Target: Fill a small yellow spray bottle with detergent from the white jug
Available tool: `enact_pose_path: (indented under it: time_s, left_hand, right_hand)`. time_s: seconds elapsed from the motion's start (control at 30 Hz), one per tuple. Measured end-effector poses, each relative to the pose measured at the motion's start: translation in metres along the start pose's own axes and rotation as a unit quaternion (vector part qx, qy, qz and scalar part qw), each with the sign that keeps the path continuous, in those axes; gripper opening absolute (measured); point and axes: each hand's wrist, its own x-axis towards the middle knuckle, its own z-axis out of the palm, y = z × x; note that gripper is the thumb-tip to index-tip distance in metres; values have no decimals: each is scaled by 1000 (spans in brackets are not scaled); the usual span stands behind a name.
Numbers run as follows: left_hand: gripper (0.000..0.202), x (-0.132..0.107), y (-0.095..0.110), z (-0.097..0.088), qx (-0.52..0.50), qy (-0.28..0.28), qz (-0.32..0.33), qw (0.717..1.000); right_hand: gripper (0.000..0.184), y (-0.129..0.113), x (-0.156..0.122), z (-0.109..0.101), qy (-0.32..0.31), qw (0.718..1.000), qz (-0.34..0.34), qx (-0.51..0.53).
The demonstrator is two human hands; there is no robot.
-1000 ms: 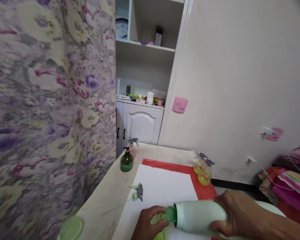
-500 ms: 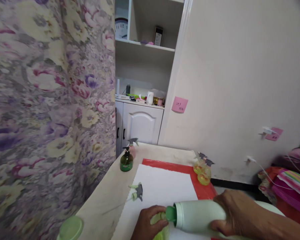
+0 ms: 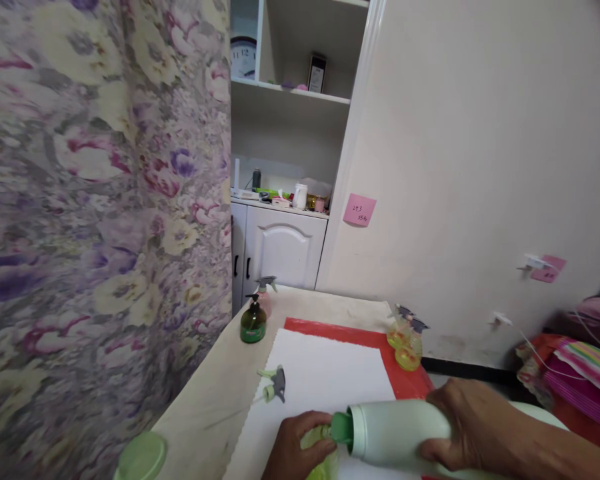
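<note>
Near the bottom of the head view, my left hand (image 3: 297, 448) is closed around the neck of a yellowish-green spray bottle (image 3: 324, 467) that has no top on it. My right hand (image 3: 463, 427) grips a large pale green refill bottle (image 3: 397, 430), tipped onto its side. Its darker green spout (image 3: 340, 427) meets the mouth of the small bottle. Whether liquid is flowing cannot be made out. A grey and green trigger spray head (image 3: 275, 385) lies on the white sheet (image 3: 325, 373), left of the hands. At the lower left is a pale green cap (image 3: 143, 453).
Two spray bottles with yellow liquid (image 3: 407, 350) stand on the red sheet (image 3: 340, 330) at the right. A dark green pump bottle (image 3: 253, 323) and a pink spray bottle (image 3: 265, 300) stand at the table's left edge. A floral curtain (image 3: 105, 233) hangs left; a wall (image 3: 470, 167) rises behind.
</note>
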Motion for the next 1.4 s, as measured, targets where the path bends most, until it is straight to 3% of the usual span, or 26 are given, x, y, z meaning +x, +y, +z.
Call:
enact_pose_path:
  time_s: [0.87, 1.4]
  left_hand:
    - [26, -1, -7, -2, 10, 20, -12, 1000]
    - [23, 0, -4, -2, 9, -1, 4, 1000]
  right_hand:
    - [23, 0, 2, 3, 13, 999, -11, -42]
    - [20, -5, 0, -3, 15, 999, -13, -38]
